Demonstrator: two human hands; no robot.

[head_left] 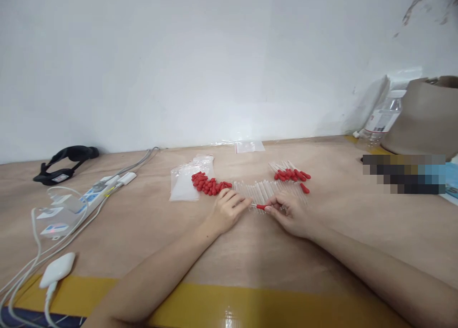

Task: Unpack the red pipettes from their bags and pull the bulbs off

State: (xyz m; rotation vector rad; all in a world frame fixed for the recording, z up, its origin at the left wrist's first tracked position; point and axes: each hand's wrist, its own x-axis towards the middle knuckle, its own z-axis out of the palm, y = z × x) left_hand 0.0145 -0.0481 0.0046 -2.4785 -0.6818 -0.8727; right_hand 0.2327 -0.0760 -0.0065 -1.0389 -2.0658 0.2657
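Observation:
My left hand (231, 209) pinches a thin clear glass tube (254, 206), most of which is hidden by the fingers. On the tube's right end sits a red rubber bulb (261, 207), gripped by the thumb and fingers of my right hand (291, 214). Just beyond both hands lies a row of loose clear tubes (263, 190). A heap of red rubber bulbs (207, 184) is beside my left hand. Behind my right hand are several droppers (291, 174), tubes with red bulbs fitted, and one more red-bulbed dropper (304, 188) lies nearer.
Clear plastic bags (184, 185) lie left of the bulb heap; another bag (250, 147) is by the wall. At left are a power strip (91, 196), white cables, a white charger (59, 269) and a black strap (66, 163). A plastic bottle (384, 115) leans at right.

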